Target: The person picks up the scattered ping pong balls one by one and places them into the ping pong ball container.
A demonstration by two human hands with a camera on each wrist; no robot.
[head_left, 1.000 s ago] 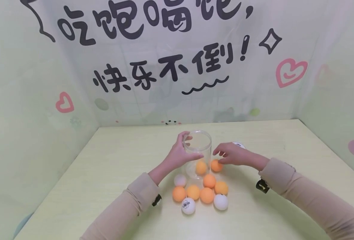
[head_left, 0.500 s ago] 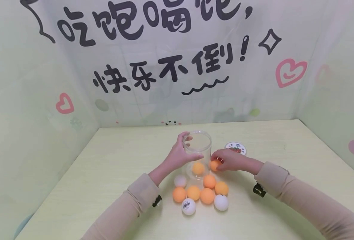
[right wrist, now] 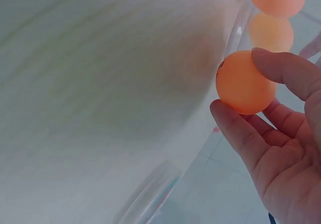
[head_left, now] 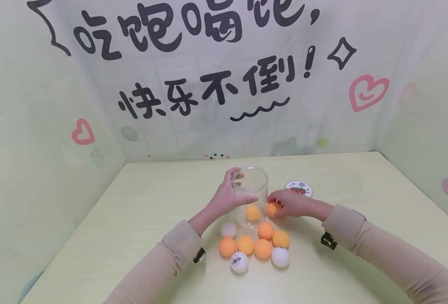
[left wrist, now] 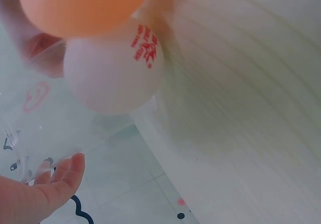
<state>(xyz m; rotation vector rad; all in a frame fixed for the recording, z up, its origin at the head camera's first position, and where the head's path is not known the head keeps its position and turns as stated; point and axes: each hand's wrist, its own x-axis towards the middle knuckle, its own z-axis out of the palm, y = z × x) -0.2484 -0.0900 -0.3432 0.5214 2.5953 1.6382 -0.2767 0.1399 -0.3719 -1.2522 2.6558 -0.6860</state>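
My left hand (head_left: 228, 196) grips a clear plastic jar (head_left: 263, 195) near its open top, thumb on the near side and fingers round the far left. One light-orange ping-pong ball (head_left: 252, 212) lies at the bottom inside the jar. Just right of the jar, my right hand (head_left: 294, 203) pinches an orange ping-pong ball (right wrist: 243, 83) between thumb and fingers, low over the table. Several orange balls (head_left: 263, 249) and white balls (head_left: 239, 262) cluster in front of the jar. In the left wrist view a white ball (left wrist: 113, 71) with red print appears large.
A round lid (head_left: 299, 188) with a printed label lies flat on the table behind my right hand. The pale wooden table (head_left: 163, 202) meets a printed curtain (head_left: 193, 135) at the back and sides.
My right hand has moved slightly left and down, and its fingers have closed on the orange ball. More of the lid shows. The left hand and jar stay in place.
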